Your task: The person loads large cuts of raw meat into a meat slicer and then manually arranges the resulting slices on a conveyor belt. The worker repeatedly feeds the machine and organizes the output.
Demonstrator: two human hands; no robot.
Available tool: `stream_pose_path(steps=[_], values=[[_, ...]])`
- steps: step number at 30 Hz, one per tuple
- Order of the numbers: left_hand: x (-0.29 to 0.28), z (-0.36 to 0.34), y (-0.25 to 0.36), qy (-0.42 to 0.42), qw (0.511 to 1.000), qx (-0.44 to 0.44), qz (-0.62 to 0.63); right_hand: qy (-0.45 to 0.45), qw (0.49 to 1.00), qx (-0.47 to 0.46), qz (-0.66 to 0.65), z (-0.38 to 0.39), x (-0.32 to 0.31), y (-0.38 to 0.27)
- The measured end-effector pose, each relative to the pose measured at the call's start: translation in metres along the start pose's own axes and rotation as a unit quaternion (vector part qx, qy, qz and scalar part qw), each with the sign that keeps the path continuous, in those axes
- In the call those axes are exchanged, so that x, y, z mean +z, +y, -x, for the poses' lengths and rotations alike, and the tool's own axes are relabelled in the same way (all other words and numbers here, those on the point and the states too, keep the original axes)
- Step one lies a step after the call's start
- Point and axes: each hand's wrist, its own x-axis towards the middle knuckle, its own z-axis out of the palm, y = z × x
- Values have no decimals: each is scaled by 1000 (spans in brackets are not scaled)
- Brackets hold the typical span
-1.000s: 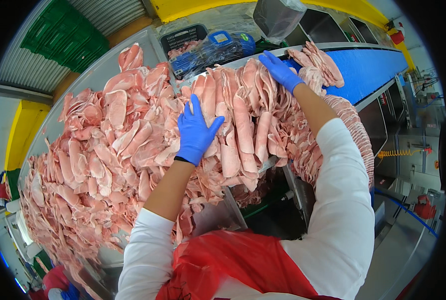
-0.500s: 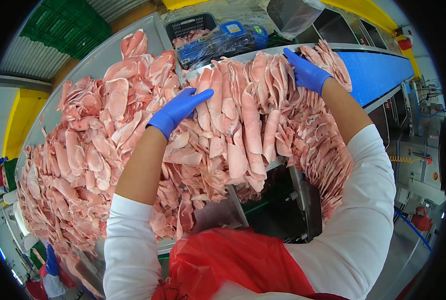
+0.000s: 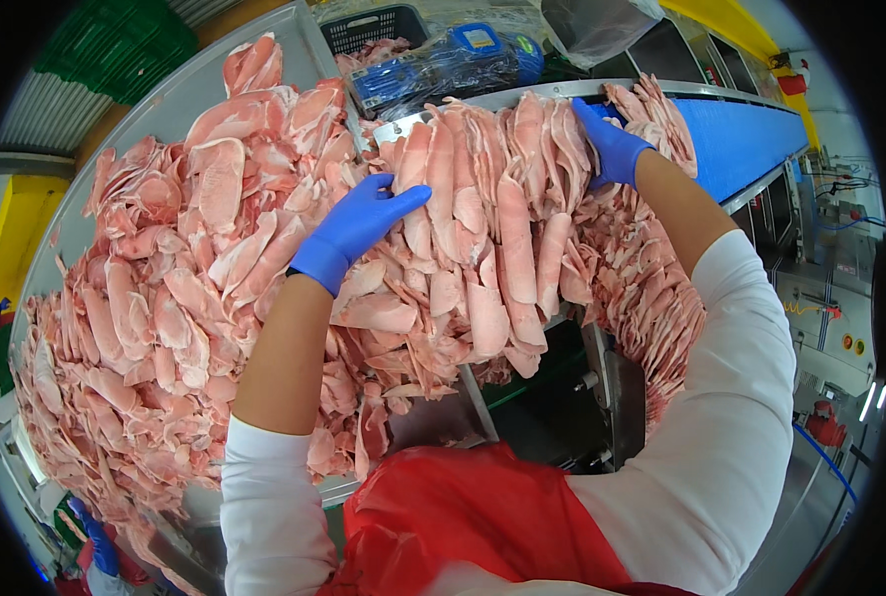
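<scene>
One wide heap of pink meat slices [image 3: 164, 298] fills the left of my view, spread over a grey metal table [image 3: 299, 35] whose bare rim shows behind it. Below, I see a red apron [image 3: 463, 521] between two white sleeves [image 3: 701, 377]. Next in size is a row of long meat slices [image 3: 453, 199], packed side by side at the middle, between the two hands, its near ends beside a dark opening [image 3: 552, 397]. More slices [image 3: 632, 268] lie overlapped to its right. At upper left I have a stack of green crates [image 3: 115, 50], and at upper right a blue belt [image 3: 741, 134]. Behind the row I make out a blue machine part [image 3: 463, 65] wrapped in clear film, and just beside it a dark crate [image 3: 373, 28] with meat in it. A small bunch of slices [image 3: 669, 124] lies near the belt's end, just right of the right hand [image 3: 612, 149], which rests against the row's right end with its fingers held out straight; how hard it presses I cannot tell. The left hand [image 3: 353, 230], in a blue glove like the other, touches the row's left end, thumb stretched well apart from the fingers. Smallest is a dark band [image 3: 293, 271] at its wrist
</scene>
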Motion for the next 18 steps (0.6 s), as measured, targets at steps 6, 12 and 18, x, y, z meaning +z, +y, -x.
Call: stream_pose_path(steps=[6, 12, 18], values=[[-7, 9, -2, -22, 990, -25, 137, 34, 910, -204, 359, 16, 31, -4], [-2, 22, -7, -32, 983, -8, 182, 3, 984, -165, 67, 8, 42, 20], [21, 39, -28, 87, 981, 94, 147, 153, 946, -29, 283, -49, 42, -2]])
